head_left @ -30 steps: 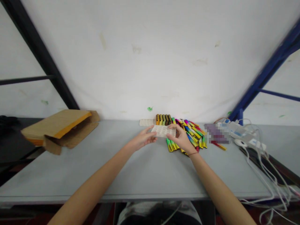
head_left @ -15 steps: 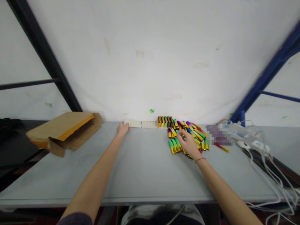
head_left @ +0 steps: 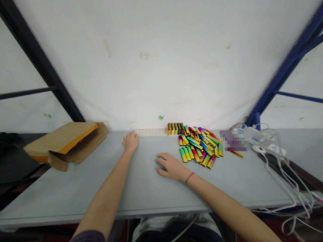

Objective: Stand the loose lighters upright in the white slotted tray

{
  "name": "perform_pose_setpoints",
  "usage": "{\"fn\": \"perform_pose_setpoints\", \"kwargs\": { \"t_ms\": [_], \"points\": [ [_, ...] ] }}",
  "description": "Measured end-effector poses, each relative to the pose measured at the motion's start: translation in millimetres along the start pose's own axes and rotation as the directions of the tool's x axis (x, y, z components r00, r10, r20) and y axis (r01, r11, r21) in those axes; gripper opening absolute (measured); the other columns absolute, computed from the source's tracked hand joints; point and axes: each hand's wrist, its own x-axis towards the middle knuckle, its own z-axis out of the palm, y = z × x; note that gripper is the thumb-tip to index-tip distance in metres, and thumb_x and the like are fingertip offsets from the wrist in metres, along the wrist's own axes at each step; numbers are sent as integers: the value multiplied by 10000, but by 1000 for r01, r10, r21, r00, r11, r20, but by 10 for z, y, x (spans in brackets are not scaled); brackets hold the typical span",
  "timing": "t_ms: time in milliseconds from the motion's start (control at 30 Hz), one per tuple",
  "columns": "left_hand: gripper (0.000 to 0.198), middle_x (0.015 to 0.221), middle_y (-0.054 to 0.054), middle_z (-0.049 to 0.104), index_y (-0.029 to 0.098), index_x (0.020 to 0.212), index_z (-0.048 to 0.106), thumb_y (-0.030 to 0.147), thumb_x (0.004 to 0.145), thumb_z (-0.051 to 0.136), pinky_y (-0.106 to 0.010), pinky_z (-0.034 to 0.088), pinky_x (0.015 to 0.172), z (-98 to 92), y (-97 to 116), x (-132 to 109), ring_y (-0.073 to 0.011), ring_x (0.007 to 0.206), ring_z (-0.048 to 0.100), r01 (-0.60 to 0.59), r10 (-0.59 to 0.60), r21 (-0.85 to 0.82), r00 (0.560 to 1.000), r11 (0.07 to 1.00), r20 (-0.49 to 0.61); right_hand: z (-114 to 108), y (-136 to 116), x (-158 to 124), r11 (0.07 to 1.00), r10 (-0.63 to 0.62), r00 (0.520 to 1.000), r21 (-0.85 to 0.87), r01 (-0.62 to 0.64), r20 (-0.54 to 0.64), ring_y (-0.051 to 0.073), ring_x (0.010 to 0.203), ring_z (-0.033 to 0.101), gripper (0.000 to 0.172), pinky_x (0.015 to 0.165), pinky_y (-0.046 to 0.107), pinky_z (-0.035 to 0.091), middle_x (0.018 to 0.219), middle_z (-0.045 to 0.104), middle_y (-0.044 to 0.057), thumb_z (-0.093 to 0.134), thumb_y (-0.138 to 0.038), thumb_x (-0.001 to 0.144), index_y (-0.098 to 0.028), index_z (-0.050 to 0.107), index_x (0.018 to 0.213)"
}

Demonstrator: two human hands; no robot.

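My left hand (head_left: 130, 142) rests palm-down with its fingers spread, fingertips at the left end of a white tray strip with small holes (head_left: 150, 132) along the wall. Over the grey table, left of a loose pile of shiny multicoloured lighters (head_left: 199, 145), my right hand (head_left: 173, 166) has its fingers apart; I see nothing in it. At the right end of the strip, a block of upright lighters (head_left: 176, 128) stands in tight rows. Three green-and-gold lighters (head_left: 186, 153) lie side by side at the pile's left edge.
An open brown cardboard box (head_left: 65, 143) lies tilted at the left. To the right are a blurred purple item (head_left: 234, 140), a white power strip (head_left: 264, 143) and tangled white cables (head_left: 290, 181). A white wall closes off the back.
My right hand has left the lighter pile and moved left and nearer to me. My left hand has settled flatter at the strip's end, and the white strip pieces now lie in line.
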Motion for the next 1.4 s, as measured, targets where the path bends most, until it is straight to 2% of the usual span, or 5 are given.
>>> {"fn": "perform_pose_setpoints", "kwargs": {
  "t_ms": [133, 267, 400, 733, 1400],
  "points": [
    [415, 1360, -153, 463, 172, 1340, 510, 247, 933, 476, -458, 433, 922, -1, 167, -330, -336, 1175, 460, -158, 160, 26, 980, 987, -118, 128, 53, -16, 990, 117, 993, 80, -114, -31, 243, 1215, 479, 399, 1052, 387, 369, 1282, 548, 167, 541, -368, 876, -118, 577, 1186],
    [291, 1253, -83, 565, 211, 1190, 628, 233, 937, 485, -371, 410, 973, 61, 364, -663, -258, 1137, 514, -458, 461, -66, 886, 887, 43, 129, 49, -11, 986, 143, 989, 89, -139, -33, 248, 1232, 478, 402, 1067, 391, 358, 1301, 542, 179, 547, -356, 870, -105, 592, 1180],
    [295, 1324, -72, 540, 220, 1215, 608, 255, 953, 480, -362, 359, 1021, 117, 475, -823, -232, 1206, 490, -574, 577, -68, 801, 816, 162, 91, 38, -3, 992, 103, 994, 81, -101, -30, 238, 1182, 510, 365, 1037, 381, 383, 1221, 592, 161, 546, -324, 870, -106, 598, 1157],
    [356, 1413, -60, 471, 256, 1307, 533, 281, 969, 424, -372, 301, 1060, 56, 419, -792, -221, 1294, 419, -617, 601, -50, 739, 785, 304, 60, 30, -49, 994, 96, 994, 59, -93, -44, 234, 1153, 530, 325, 1010, 380, 401, 1201, 606, 160, 533, -295, 880, -110, 599, 1139],
    [389, 1441, -70, 438, 251, 1341, 503, 309, 969, 405, -389, 284, 1078, 123, 386, -710, -222, 1320, 392, -644, 616, -52, 702, 764, 357, 28, 52, -63, 994, 80, 997, 70, -78, -20, 228, 1125, 550, 288, 979, 372, 425, 1151, 626, 146, 536, -268, 877, -119, 609, 1113]
  ]
}}
